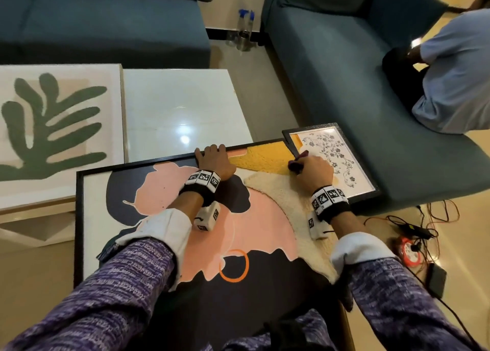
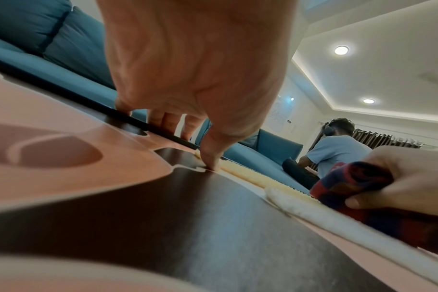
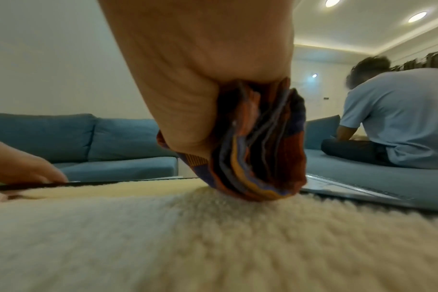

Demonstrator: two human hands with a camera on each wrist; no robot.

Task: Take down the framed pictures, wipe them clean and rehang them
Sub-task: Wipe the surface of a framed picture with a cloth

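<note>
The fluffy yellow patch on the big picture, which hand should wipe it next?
The right hand. It already holds the bunched cloth pressed on the cream fluffy patch, right beside the yellow patch. The left hand has no cloth; it grips the picture's top frame edge, probably steadying it.

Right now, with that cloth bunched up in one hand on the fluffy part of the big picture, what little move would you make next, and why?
Probably sweep the cloth sideways across the cream fluffy patch. The right hand already presses it there, while the left hand grips the far edge of the big picture, steadying it for a wipe.
</note>
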